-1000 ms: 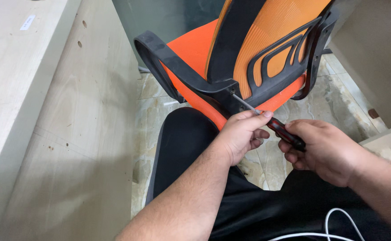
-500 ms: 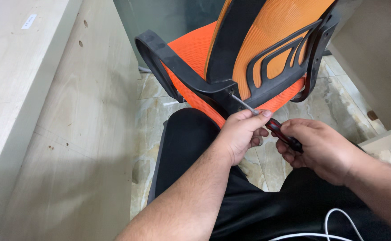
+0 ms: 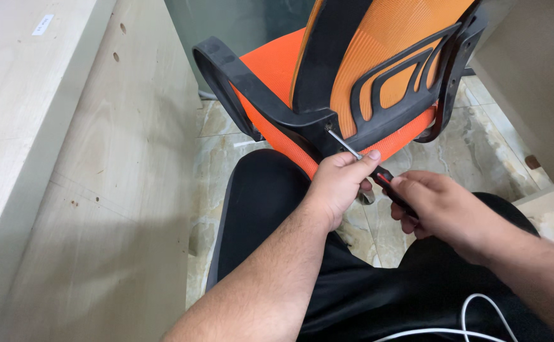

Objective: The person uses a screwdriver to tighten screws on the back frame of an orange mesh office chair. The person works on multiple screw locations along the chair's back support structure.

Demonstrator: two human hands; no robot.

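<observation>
Screwdriver (image 3: 371, 168) slanting up-left, tip at chair (image 3: 327, 126)

1 small white rectangular label (image 3: 43, 24) stuck flat on pale wooden board top (image 3: 11, 95), upper left

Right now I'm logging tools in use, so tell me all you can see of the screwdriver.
The screwdriver has a thin, bare metal shaft and a black handle with red trim. It slants up to the left, its tip meeting the black plastic chair frame. The left hand pinches the shaft; the right hand wraps the handle, hiding most of it.
</observation>
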